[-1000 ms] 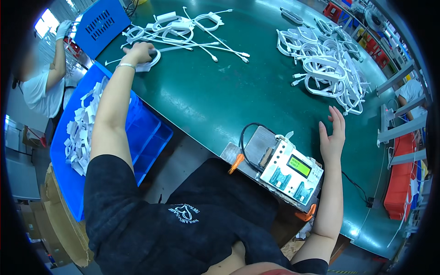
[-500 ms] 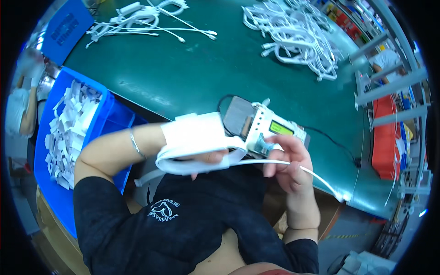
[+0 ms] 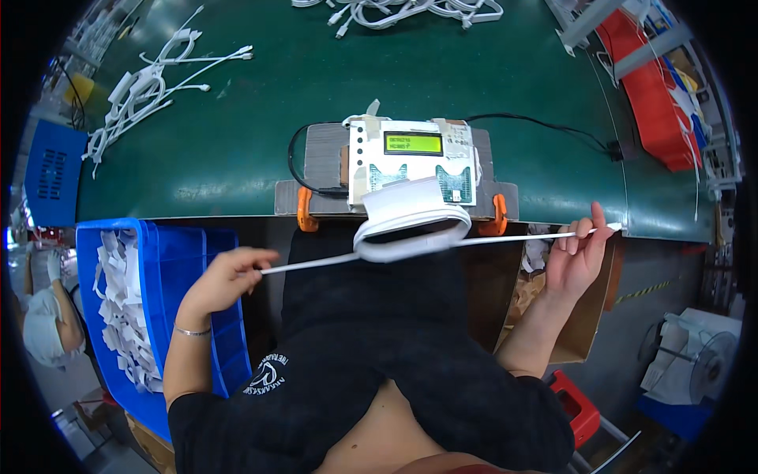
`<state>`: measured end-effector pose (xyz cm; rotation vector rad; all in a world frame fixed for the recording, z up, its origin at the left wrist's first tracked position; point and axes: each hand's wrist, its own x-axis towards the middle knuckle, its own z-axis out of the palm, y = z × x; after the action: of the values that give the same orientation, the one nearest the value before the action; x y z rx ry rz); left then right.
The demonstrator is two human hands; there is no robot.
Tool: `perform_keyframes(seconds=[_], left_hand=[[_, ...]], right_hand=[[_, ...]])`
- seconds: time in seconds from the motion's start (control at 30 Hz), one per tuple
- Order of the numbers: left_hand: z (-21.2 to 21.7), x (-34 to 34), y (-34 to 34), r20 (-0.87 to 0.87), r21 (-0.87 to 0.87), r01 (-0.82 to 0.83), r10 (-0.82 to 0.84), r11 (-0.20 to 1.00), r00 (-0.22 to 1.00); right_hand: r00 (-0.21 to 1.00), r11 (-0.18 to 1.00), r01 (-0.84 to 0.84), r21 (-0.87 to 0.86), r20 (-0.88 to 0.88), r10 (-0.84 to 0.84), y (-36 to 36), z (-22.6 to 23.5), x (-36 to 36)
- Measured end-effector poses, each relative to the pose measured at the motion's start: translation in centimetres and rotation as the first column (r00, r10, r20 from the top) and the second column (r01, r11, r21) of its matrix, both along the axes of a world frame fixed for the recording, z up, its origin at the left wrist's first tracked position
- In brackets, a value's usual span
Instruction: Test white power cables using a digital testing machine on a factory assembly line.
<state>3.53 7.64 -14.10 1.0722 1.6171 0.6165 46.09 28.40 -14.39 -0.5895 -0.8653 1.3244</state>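
A coiled white cable [image 3: 371,247] hangs stretched between my hands, with a white paper-like band [image 3: 401,200] standing up from the coil. My left hand [image 3: 225,278] pinches one straight end of the cable. The other end is pinched by my right hand [image 3: 579,257], its index finger pointing up and the light connector tip showing just beyond the fingers. Behind the coil, at the table's front edge, stands a white tester box [image 3: 414,170] with a lit yellow-green display and green circuit boards. The coil covers part of the box's front edge.
Orange clamps [image 3: 307,210] flank the box at the edge of the green table [image 3: 260,103]. White cables lie far left [image 3: 150,83] and far middle [image 3: 418,12]. A blue bin [image 3: 193,261] of paper scraps stands left, a red bin [image 3: 643,87] far right. Another person [image 3: 51,320] is at far left.
My left hand has let go of the coil and now holds one cable end. My hands have spread apart, pulling both ends straight. The view has shifted, bringing the tester to the middle.
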Motion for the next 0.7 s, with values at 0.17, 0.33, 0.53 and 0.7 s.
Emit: perform_keyframes(seconds=[0.17,0.33,0.53,0.7], left_hand=[[3.4,1.6,2.3,0.594,0.395,-0.342,0.047,0.853,0.803],[3.7,8.0,6.7,0.006,0.535,-0.037,0.041,0.844,0.999],[2.1,10.8,9.1,-0.616,0.685,0.449,0.128,0.574,0.777],[1.9,11.0,10.0,-0.681,0.659,0.481,0.186,0.578,0.708]], right_hand=[[0.812,0.887,-0.460,-0.046,0.382,0.441,-3.1,0.9,-5.3],[0.692,0.709,-0.553,-0.439,0.232,0.683,-4.5,-1.4,-10.1],[0.818,0.763,-0.478,-0.434,0.096,0.567,-4.6,-1.2,-11.4],[0.851,0.787,-0.471,-0.398,0.031,0.525,-4.9,-1.8,-11.6]])
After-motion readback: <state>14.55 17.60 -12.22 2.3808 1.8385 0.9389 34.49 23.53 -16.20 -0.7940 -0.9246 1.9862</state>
